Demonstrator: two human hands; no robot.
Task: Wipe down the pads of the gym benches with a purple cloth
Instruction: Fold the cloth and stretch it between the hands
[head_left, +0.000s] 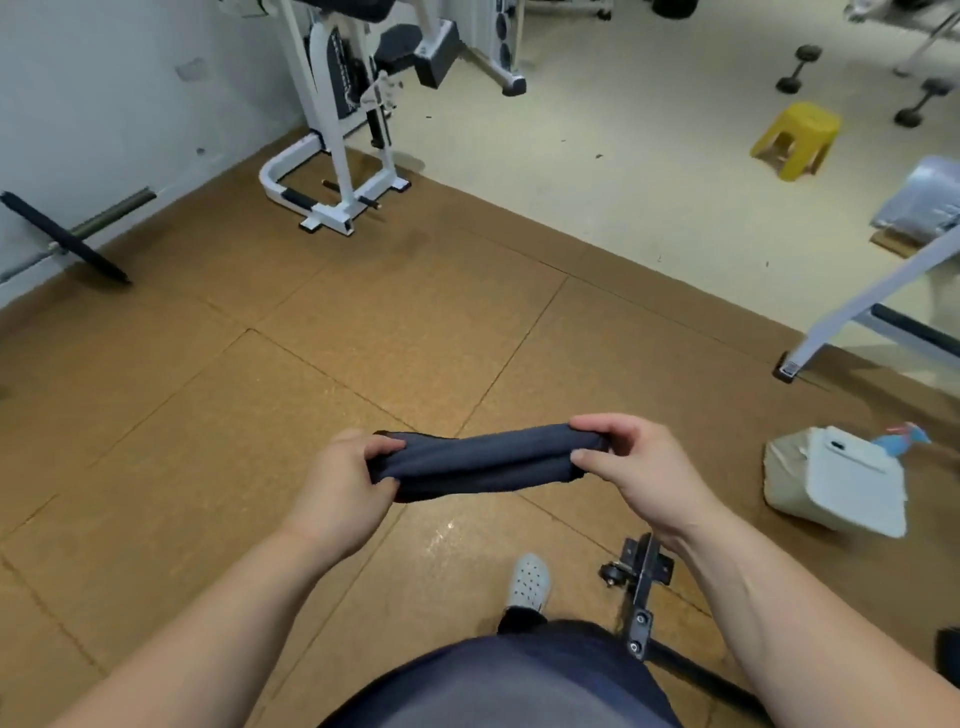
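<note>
Brown floor mats (208, 415) cover the near half of a gym room, giving way to a pale cream floor (649, 171) farther back. At far left, a barbell (67, 239) lies at the foot of a white wall (104, 104). To its right a white weight machine (337, 130) stands where the mats meet the pale floor, a black weight stack showing between its uprights.

In the centre foreground, a person seen from above holds a dark, bluish-purple cloth (483, 462) in the air over the mats, stretched level between both hands. The left hand (343, 478) grips the cloth's left end, fingers and thumb curled round it. The right hand (634, 467) pinches the right end between curled fingers and thumb. The cloth is bunched lengthwise into a roll of folds.

Below the hands, a white perforated clog (529, 582) rests on the mat. Just to its right sits the black metal foot of a frame (641, 587) with a small wheel.

On the right, a yellow plastic stool (797, 137) stands on the pale floor with two dumbbells (797, 67) near it. A slanted white frame leg (852, 317) comes down onto the mat's edge. Closer in, a white container (841, 483) lies tipped on the mat, with a blue object just behind it, too blurred to identify.
</note>
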